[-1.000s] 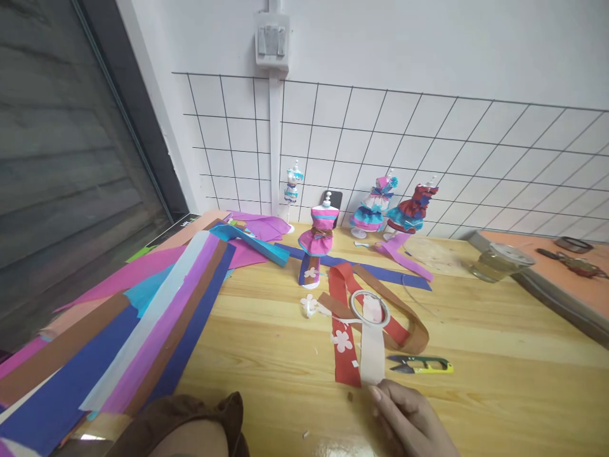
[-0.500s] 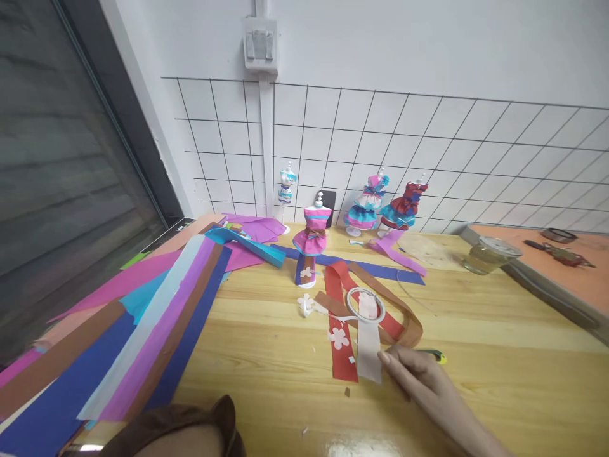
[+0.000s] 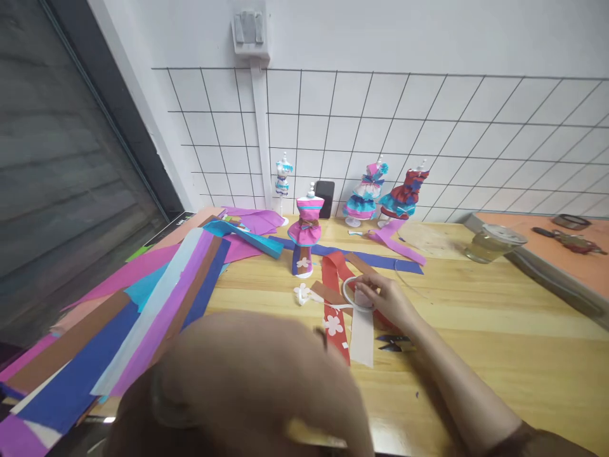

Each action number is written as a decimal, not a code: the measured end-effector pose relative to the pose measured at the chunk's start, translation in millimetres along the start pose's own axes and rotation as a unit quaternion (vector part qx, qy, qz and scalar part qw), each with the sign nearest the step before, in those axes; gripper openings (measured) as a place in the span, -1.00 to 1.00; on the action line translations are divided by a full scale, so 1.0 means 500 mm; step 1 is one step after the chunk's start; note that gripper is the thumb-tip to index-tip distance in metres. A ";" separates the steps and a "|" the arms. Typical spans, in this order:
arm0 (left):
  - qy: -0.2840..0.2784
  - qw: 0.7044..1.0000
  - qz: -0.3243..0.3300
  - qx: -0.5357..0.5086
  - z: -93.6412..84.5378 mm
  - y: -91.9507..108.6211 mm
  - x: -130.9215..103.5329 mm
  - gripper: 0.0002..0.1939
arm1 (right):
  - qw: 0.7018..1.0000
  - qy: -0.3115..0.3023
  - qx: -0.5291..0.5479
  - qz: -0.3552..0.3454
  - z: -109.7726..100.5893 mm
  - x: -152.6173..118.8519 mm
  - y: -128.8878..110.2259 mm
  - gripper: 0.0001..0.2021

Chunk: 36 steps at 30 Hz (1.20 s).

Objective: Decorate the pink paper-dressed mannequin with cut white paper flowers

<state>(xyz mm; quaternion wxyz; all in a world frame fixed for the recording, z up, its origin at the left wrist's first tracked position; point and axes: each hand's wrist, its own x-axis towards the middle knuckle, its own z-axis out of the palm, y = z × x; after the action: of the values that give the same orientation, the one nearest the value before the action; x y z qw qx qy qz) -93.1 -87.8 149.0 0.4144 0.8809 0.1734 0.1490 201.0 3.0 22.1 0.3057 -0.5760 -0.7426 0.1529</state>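
A black phone stands by the wall, a clear cup farther right.

Shows, at right, a bare right hand with slender fingers, narrow where joined to a smooth, bare forearm. Includes, at the near right edge, a plain dark brown sleeve, pushed or cut short of the forearm. Presents, near and to the left, a bare left hand, broad, rounded in outline, strongly blurred. Adds, at near left, dark brown cloth, likewise blurred.
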 end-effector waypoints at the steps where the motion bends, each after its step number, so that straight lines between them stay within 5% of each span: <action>1: 0.000 1.000 -0.001 0.000 -0.029 0.001 0.033 -0.75 | 0.999 0.009 -0.006 -0.030 0.006 -0.003 -0.007 -0.78; 3: -0.035 0.999 0.002 0.037 -0.075 -0.005 0.095 -0.72 | 0.993 0.004 -0.028 -0.112 0.020 -0.010 -0.023 -0.80; 6: -0.007 0.991 -0.037 0.128 -0.106 -0.038 0.160 -0.69 | 0.975 -0.030 -0.075 -0.205 0.047 -0.015 -0.043 -0.82; 14: 0.106 0.933 -0.237 0.250 -0.075 -0.206 0.172 -0.63 | 0.962 -0.047 -0.115 -0.245 0.076 -0.022 -0.035 -0.77; 21: 0.110 0.913 -0.382 -0.086 -0.020 -0.305 0.126 -0.40 | 0.975 -0.018 -0.064 -0.211 0.068 -0.024 -0.033 -0.80; 28: 0.193 0.869 -0.318 -0.328 0.024 -0.329 0.128 -0.44 | 0.984 -0.001 -0.034 -0.174 0.070 -0.021 -0.031 -0.80; 33: 0.144 0.883 -0.267 -0.358 0.033 -0.327 0.136 -0.37 | 0.987 -0.004 -0.006 -0.162 0.070 -0.020 -0.030 -0.81; 36: 0.138 0.893 -0.248 -0.350 0.041 -0.331 0.140 -0.49 | 0.986 -0.014 0.012 -0.168 0.070 -0.020 -0.032 -0.83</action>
<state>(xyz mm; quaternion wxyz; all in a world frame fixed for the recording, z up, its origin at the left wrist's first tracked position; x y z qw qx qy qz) -52.3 27.1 15.5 0.6912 0.5780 0.3782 0.2125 168.6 -6.7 1.8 0.3237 -0.4371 -0.8310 0.1165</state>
